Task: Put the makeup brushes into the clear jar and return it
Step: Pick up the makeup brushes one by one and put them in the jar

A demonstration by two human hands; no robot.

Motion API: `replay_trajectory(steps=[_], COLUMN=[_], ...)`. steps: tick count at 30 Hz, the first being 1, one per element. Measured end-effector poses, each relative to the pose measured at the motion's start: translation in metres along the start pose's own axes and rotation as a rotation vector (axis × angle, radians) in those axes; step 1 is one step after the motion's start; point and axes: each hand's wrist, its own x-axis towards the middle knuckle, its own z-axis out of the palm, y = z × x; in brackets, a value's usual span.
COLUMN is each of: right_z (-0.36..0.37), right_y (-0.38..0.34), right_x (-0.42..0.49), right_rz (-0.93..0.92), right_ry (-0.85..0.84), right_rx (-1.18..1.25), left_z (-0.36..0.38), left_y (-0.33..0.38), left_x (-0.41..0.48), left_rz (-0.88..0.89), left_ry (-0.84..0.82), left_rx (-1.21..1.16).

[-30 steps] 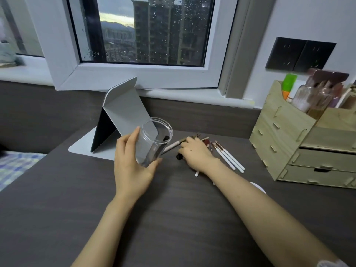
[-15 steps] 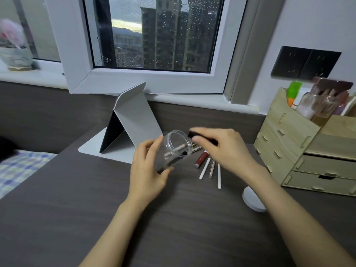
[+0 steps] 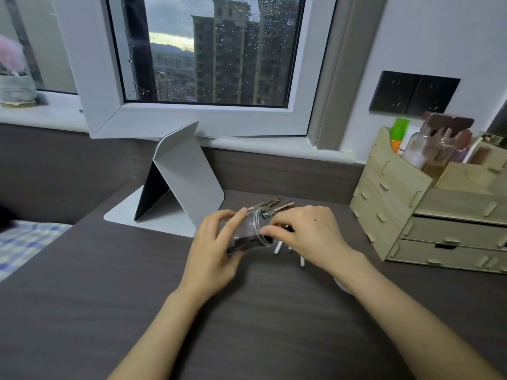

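Left hand (image 3: 211, 250) grips tilted clear jar (image 3: 251, 233); right hand (image 3: 310, 237) pinches a half-hidden brush (image 3: 284, 228).

Two hands (image 3: 216, 250), one clear jar (image 3: 253, 229), one wooden organizer (image 3: 439, 215), one folding stand (image 3: 181, 182).

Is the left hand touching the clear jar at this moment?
Touching. The head view shows the left hand with fingers wrapped around the tilted clear jar.

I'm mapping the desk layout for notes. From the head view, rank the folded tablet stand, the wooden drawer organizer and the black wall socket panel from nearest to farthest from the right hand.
1. Wooden drawer organizer, just right of the right hand.
2. Folded tablet stand, left and behind, past the left hand.
3. Black wall socket panel, up on the wall, behind the organizer.
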Motion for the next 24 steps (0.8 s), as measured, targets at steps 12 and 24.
replay_trajectory(steps=[12,24], right_z=[0.082,0.115], right_y=[0.045,0.042], right_x=[0.049,0.082], right_rz=[0.683,0.918], right_ry=[-0.001,-0.071], right_rx=[0.255,0.144], left_z=[-0.004,-0.003], left_y=[-0.006,-0.008], left_x=[0.007,0.005], left_rz=[-0.182,-0.199], left_ry=[0.198,0.189], left_rx=[-0.051,-0.039])
